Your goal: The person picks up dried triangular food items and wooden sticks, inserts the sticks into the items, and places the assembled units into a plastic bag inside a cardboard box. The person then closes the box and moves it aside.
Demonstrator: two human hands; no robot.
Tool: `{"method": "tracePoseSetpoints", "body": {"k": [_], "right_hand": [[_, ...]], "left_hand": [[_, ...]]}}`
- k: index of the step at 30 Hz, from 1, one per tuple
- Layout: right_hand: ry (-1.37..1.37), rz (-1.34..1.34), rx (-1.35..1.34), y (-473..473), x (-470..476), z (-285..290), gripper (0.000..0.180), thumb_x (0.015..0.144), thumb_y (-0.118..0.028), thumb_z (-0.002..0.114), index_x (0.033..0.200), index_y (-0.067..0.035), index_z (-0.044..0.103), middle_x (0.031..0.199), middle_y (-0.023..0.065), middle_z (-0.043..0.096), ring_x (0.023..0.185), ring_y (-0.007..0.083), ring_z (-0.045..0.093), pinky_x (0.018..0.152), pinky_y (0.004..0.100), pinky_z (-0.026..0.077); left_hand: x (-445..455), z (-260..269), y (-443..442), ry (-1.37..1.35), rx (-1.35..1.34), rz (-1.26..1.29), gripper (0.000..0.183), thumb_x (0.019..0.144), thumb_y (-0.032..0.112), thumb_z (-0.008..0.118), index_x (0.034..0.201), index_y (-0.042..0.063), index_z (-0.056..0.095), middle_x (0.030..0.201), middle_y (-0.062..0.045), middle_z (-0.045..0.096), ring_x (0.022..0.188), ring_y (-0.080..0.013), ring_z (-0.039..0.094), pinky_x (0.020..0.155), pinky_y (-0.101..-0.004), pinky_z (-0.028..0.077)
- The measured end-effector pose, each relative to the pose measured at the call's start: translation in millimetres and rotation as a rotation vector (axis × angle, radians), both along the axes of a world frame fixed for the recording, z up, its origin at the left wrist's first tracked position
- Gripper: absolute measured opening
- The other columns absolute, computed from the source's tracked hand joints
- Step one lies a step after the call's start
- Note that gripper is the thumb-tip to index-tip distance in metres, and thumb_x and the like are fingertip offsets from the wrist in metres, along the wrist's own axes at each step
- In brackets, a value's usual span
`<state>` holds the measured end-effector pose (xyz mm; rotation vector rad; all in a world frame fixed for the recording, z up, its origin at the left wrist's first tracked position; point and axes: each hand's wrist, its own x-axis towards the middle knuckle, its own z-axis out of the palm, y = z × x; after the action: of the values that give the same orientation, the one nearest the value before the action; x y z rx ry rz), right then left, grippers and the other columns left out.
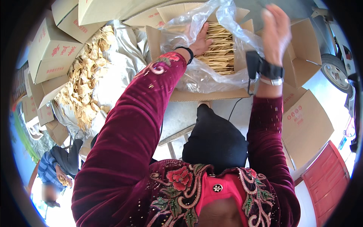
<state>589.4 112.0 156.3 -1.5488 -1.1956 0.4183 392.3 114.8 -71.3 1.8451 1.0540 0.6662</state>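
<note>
My left hand (200,42) rests with fingers apart on dry, straw-coloured stalks (219,54), packed in rows in a cardboard carton (210,96). A clear plastic liner (198,83) spreads loosely inside the carton and over its edges. Part of it lies over my left fingers. Raised to the right of the carton is my right hand (275,39), blurred, so its grip is unclear. A black strap with a box-shaped device (262,68) sits on the right wrist, and a black band (187,54) is around the left.
Dried yellowish leaves (88,82) are heaped on pale sheeting (107,76) at left. Printed cartons (55,52) stand at left, and an open carton (302,54) is at right. Below is a wooden stool (177,136). A seated person (55,161) holds leaves at lower left.
</note>
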Motion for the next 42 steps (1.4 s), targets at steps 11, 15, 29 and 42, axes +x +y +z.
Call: {"method": "tracePoseSetpoints", "body": {"k": [11, 15, 29, 42], "right_hand": [[-0.420, 0.023, -0.436, -124, 29, -13, 0.031, 0.084, -0.015, 0.066, 0.111, -0.001, 0.061, 0.102, 0.0160, 0.065, 0.086, 0.0212, 0.065, 0.075, 0.0340, 0.051], [-0.171, 0.135, -0.245, -115, 0, -9, 0.008, 0.082, -0.006, 0.066, 0.088, -0.001, 0.067, 0.079, 0.0097, 0.066, 0.069, 0.0155, 0.061, 0.067, 0.0292, 0.050], [0.248, 0.583, -0.455, -75, -66, -8, 0.034, 0.076, -0.004, 0.072, 0.109, 0.000, 0.064, 0.096, 0.0090, 0.067, 0.079, 0.0133, 0.061, 0.074, 0.0272, 0.050], [0.287, 0.709, -0.547, -6, -71, -74, 0.012, 0.082, -0.009, 0.064, 0.090, -0.001, 0.068, 0.075, -0.0050, 0.062, 0.072, 0.0048, 0.052, 0.067, 0.0247, 0.046]], "left_hand": [[-43, 171, -43, 0.266, 0.152, -0.322, 0.047, 0.087, 0.045, 0.055, 0.100, 0.002, 0.067, 0.091, -0.017, 0.067, 0.094, -0.0351, 0.063, 0.085, -0.0438, 0.048], [-66, 206, -64, 0.834, -0.085, -0.600, 0.028, 0.077, 0.027, 0.063, 0.094, 0.007, 0.071, 0.094, -0.017, 0.067, 0.094, -0.0329, 0.063, 0.083, -0.0426, 0.048], [-64, 169, -40, 0.168, -0.088, -0.115, 0.019, 0.066, 0.003, 0.063, 0.083, 0.008, 0.070, 0.081, -0.018, 0.065, 0.074, -0.0334, 0.064, 0.067, -0.0349, 0.050], [-40, 169, -17, -0.008, 0.193, 0.466, 0.061, 0.068, 0.004, 0.067, 0.126, 0.008, 0.048, 0.129, -0.021, 0.049, 0.116, -0.0440, 0.048, 0.095, -0.0439, 0.043]]}}
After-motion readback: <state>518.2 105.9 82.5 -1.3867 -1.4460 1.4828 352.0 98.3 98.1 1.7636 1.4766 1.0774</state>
